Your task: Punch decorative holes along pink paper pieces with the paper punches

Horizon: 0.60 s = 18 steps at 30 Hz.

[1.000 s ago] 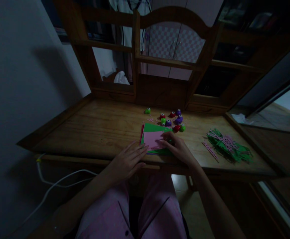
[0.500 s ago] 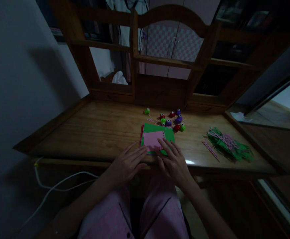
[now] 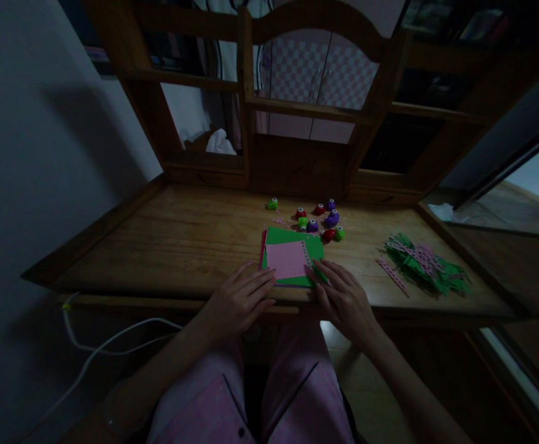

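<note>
A pink sheet of paper (image 3: pixel 286 258) lies on top of a green sheet (image 3: pixel 316 248), with the red edge of another sheet showing on the left. Small holes run down the pink sheet's right side. My left hand (image 3: pixel 244 297) rests flat, fingers stretched, its tips on the lower left corner of the pink sheet. My right hand (image 3: pixel 346 300) has its fingers extended over the lower right part of the green sheet, the tips near the pink sheet's edge. Neither hand is closed around anything. The right thumb's contact is unclear.
Behind the paper stand several small red, green and purple craft punches (image 3: pixel 332 217) among tiny pink paper bits (image 3: pixel 279 221). To the right lies a pile of green and pink punched paper strips (image 3: pixel 424 262). A wooden shelf (image 3: pixel 297 163) rises behind the wooden desk (image 3: pixel 195 246).
My right hand has slid to the right, off the pink sheet toward the right edge of the green one, uncovering the pink sheet's holes. My left hand has stayed nearly still.
</note>
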Motion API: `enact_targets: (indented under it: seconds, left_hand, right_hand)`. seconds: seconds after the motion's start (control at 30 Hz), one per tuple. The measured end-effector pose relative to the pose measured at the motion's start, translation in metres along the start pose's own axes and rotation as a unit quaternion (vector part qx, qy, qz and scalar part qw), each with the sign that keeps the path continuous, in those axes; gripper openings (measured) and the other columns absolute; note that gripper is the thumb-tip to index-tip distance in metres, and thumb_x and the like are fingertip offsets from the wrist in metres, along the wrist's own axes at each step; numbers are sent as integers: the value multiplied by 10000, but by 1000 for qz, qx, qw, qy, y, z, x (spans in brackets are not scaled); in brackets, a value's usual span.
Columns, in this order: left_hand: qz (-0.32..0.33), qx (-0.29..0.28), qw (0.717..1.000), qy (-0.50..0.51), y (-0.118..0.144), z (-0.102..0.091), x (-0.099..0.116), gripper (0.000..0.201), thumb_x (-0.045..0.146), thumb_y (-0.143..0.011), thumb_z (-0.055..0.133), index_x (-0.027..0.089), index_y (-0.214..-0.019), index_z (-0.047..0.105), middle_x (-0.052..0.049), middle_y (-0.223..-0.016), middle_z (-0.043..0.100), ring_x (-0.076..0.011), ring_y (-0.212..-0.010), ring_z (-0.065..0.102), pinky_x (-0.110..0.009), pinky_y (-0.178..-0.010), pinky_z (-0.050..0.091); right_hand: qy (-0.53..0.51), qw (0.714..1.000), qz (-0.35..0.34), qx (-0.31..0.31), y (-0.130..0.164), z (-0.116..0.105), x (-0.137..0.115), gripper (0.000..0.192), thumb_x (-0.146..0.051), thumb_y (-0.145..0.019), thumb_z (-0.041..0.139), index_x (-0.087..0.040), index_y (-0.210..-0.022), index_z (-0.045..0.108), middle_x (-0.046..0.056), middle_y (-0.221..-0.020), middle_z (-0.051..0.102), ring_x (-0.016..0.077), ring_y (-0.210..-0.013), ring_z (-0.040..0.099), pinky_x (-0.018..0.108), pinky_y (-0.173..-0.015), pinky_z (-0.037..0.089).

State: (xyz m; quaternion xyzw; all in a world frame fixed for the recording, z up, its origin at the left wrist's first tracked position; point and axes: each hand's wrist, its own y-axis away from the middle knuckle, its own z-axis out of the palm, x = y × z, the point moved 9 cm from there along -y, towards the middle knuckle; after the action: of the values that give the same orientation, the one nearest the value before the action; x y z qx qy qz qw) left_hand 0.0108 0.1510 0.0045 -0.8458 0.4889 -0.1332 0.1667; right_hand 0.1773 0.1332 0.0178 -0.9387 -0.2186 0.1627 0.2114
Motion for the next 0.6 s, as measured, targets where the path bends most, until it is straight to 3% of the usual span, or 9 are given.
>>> enact_targets:
  seconds: [0.2,0.4,0.6]
  left_hand:
    - [-43,2,999,4,-18,7,4,463,424,-893,453,239,-1316,471,-110,-1270,519,-265,-1267,393,-520,-1087,246]
    - [-47,23,999,9,-33,9,13,462,428,-900,435,284,-1339,435,-95,-1413,354,-276,-1312,306,-543,-1090,208]
    - [-36,32,999,6,-20,2,4,416,356,-895,467,303,-1307,474,-67,-1409,358,-273,-1324,278,-540,-1100,193]
  right_hand:
    - [-16,1000,-1,3,0,3,-3,394,-163,-905,424,-236,-1282,512,45,-1326,517,228,-1232,453,467,-1067,345]
    - [-14,1000,-15,15,1,3,-6,355,-153,-900,436,-210,-1229,554,52,-1276,560,225,-1182,493,463,-1044,376]
    - [-4,1000,-14,15,0,3,-6,346,-155,-891,462,-202,-1218,564,53,-1259,573,225,-1168,501,448,-1029,396]
